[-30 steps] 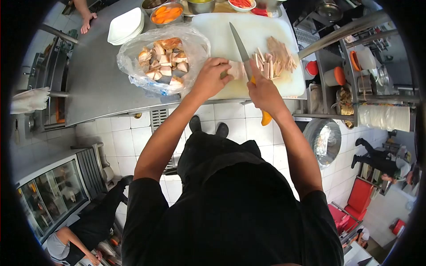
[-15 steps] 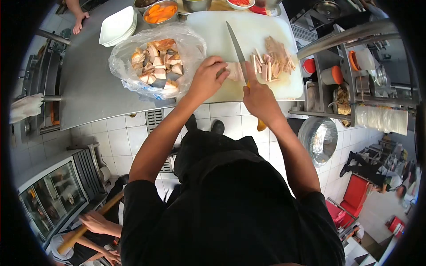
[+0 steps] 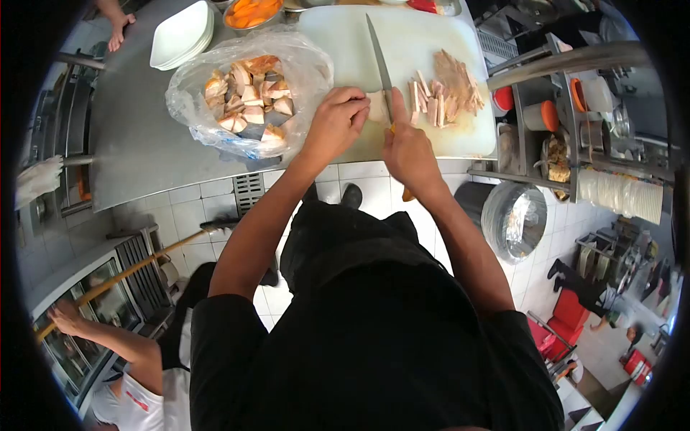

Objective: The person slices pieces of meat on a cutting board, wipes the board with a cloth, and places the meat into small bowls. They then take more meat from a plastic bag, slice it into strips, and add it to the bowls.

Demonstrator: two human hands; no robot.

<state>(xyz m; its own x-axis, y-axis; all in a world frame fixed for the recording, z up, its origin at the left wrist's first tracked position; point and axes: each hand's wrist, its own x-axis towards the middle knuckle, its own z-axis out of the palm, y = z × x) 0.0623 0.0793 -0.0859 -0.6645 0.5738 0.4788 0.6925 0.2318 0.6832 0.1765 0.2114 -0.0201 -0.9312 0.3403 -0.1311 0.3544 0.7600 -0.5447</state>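
Note:
My right hand [image 3: 411, 152] grips a long knife [image 3: 379, 54] with a yellow handle, its forefinger laid along the spine and the blade pointing away from me. The edge rests at the right end of a pale piece of cooked meat [image 3: 376, 108] on the white cutting board [image 3: 327, 50]. With curled fingertips, my left hand [image 3: 334, 122] holds that meat down at its left end. Cut strips and slices of meat [image 3: 453, 93] lie right of the blade. To the left, a clear plastic bag [image 3: 305, 61] lies spread with meat chunks [image 3: 251, 95] in it.
Stacked white dishes [image 3: 180, 39] and a metal bowl of orange slices [image 3: 253, 13] stand at the back left of the steel table [image 3: 129, 136]. A lined bin [image 3: 514, 223] is below right. At lower left, a person in a white shirt [image 3: 140, 395] holds a long pole [image 3: 136, 267].
The knife and my right hand have shifted slightly left over the meat. The person at lower left has swung the pole, now reaching across the floor. The view has shifted a little.

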